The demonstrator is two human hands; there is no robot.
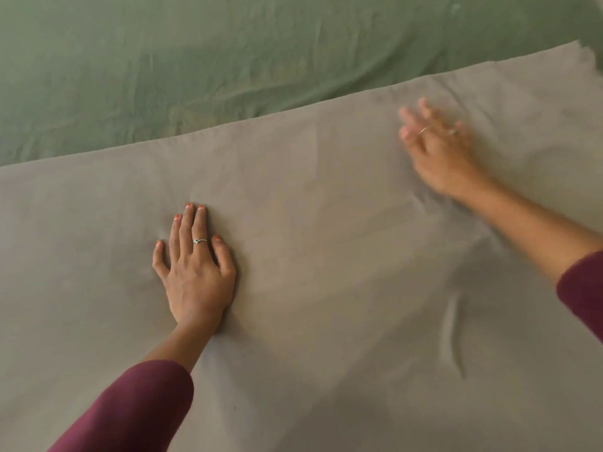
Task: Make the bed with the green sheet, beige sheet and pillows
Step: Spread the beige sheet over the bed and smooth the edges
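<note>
The beige sheet (310, 256) is spread over the near part of the bed, and the green sheet (228, 60) is left showing beyond it, along the far side. The beige edge is seen running on a slant, lower at the left and higher toward the far right corner, where it ends in a blurry bit. The left hand (195, 272) is laid flat on the beige, palm down, fingers stretched out and close together, nothing gripped; a small dimple is pressed into the cloth at the fingertips. The right hand (437, 151) is blurred, so not much can be told, but the fingers look spread and nothing is held. A raised crease (452, 334) is left in the beige near the right edge. Maroon sleeves (130, 412) are worn on both arms, and rings are seen on both hands.
</note>
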